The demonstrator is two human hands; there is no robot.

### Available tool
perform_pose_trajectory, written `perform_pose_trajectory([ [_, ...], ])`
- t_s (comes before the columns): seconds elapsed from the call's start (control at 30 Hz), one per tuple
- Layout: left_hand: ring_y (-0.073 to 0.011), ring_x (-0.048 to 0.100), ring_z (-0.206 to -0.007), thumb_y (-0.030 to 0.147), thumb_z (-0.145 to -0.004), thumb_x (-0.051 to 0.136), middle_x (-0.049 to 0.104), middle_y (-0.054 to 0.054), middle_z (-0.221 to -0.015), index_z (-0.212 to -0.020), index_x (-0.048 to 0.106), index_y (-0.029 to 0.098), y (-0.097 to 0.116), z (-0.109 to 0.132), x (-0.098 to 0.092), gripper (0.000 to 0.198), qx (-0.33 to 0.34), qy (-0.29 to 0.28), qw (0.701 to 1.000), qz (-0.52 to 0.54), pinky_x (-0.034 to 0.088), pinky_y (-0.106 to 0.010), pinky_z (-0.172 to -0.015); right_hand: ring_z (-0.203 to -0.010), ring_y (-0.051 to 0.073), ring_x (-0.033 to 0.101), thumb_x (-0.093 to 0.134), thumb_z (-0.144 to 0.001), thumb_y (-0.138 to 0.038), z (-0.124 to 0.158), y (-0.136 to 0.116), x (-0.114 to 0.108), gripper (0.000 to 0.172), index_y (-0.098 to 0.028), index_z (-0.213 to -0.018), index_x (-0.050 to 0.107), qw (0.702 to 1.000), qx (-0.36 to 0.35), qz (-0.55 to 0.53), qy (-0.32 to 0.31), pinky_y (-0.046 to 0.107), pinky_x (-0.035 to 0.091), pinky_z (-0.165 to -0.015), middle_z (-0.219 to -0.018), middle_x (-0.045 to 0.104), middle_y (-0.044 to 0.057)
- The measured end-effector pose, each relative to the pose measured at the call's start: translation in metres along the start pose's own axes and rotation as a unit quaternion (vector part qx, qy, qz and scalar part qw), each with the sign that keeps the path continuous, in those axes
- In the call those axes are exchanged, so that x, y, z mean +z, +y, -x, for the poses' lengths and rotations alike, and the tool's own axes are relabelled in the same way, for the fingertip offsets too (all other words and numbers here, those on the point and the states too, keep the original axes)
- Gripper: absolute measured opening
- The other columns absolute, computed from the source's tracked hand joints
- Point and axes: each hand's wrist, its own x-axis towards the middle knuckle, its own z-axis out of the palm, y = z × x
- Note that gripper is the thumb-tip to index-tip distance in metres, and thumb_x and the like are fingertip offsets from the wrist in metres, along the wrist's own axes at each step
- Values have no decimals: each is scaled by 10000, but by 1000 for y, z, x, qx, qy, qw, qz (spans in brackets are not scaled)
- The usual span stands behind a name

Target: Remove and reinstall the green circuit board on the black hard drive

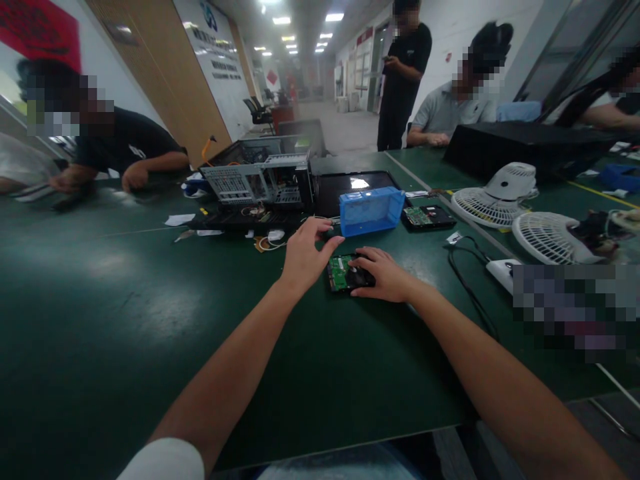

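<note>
A hard drive (340,272) lies on the green table with its green circuit board facing up. My right hand (383,275) grips it from the right, fingers over the far edge and thumb at the near edge, covering much of its dark part. Just beyond the drive's left end, my left hand (306,253) is raised with thumb and fingers curled toward each other. Something small and dark shows between their tips, too unclear to name. Behind my hands stands a blue plastic bin (373,212), its open side toward me.
An opened computer case (260,183) stands behind left, beside a black panel (357,183). Another hard drive (427,217) lies right of the bin. Two white fans (493,197), a power strip (503,273) and a black cable (470,287) lie to the right. Several people are around the table.
</note>
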Motion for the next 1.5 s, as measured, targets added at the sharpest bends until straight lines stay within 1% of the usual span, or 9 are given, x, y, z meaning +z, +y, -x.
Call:
perform_pose_trajectory([
  [0.13, -203, 673, -1075, 217, -883, 729, 677, -70, -1151, -1055, 543, 205, -2, 0, 1, 253, -1, 3, 1000, 20, 602, -351, -849, -1412, 406, 387, 752, -772, -626, 0, 0, 0, 725, -261, -1379, 593, 1000, 0, -1, -1, 618, 285, -1149, -1520, 456, 163],
  [0.3, -210, 643, -1078, 148, -908, 664, 660, -71, -1156, -1089, 585, 204, -3, -2, -2, 206, 33, -2, 999, -29, 577, -379, -899, -1414, 403, 383, 745, -774, -635, 0, 0, 0, 725, -257, -1374, 595, 1000, 0, 0, -2, 613, 288, -1150, -1522, 455, 161],
  [0.43, -221, 616, -1116, 103, -925, 605, 643, -76, -1182, -1137, 622, 210, 0, -3, -5, 238, 52, -18, 997, -59, 544, -404, -959, -1416, 403, 379, 751, -773, -626, 0, 0, 0, 722, -257, -1373, 596, 1000, 1, 0, -3, 613, 286, -1151, -1524, 451, 157],
  [0.63, -212, 618, -1093, 63, -928, 564, 637, -70, -1144, -1162, 659, 218, 3, -4, -7, 296, 44, -20, 995, -82, 526, -388, -971, -1415, 402, 383, 743, -776, -636, 0, 0, 0, 729, -256, -1379, 590, 1000, 1, 6, -3, 613, 293, -1148, -1527, 446, 156],
  [0.73, -207, 630, -1084, 67, -932, 563, 656, -66, -1142, -1174, 656, 213, 2, -4, -7, 298, 42, -30, 996, -73, 529, -383, -970, -1417, 401, 381, 739, -778, -639, 0, 1, 0, 732, -259, -1385, 585, 1000, -2, 3, -2, 611, 294, -1149, -1529, 445, 152],
  [0.9, -187, 677, -948, 192, -915, 669, 674, -66, -1152, -1172, 633, 210, -1, -2, -5, 260, 14, -36, 999, -38, 580, -356, -866, -1413, 401, 387, 746, -778, -625, -1, 0, 0, 717, -258, -1375, 594, 1000, -3, 3, -4, 617, 287, -1152, -1519, 454, 156],
  [1.07, -195, 700, -917, 242, -851, 760, 691, -53, -1071, -1114, 576, 226, -4, 0, 0, 321, -30, -33, 999, 2, 582, -362, -839, -1410, 405, 388, 754, -773, -617, -1, -1, -2, 715, -263, -1373, 596, 1000, 1, 2, -8, 631, 285, -1148, -1517, 456, 155],
  [1.27, -188, 712, -935, 185, -883, 692, 696, -39, -1047, -1139, 474, 256, -8, 1, 4, 344, -72, -51, 992, 90, 562, -371, -870, -1410, 404, 391, 749, -778, -619, -1, -1, -2, 710, -254, -1368, 598, 1000, -2, 0, -4, 626, 284, -1152, -1520, 454, 160],
  [1.5, -182, 708, -965, 195, -904, 660, 700, -49, -1076, -1130, 465, 252, -8, -2, -2, 305, -88, -45, 991, 95, 560, -364, -876, -1417, 399, 387, 745, -780, -624, -1, -2, -3, 716, -259, -1377, 590, 1000, -2, -3, -6, 624, 281, -1151, -1527, 449, 161],
])
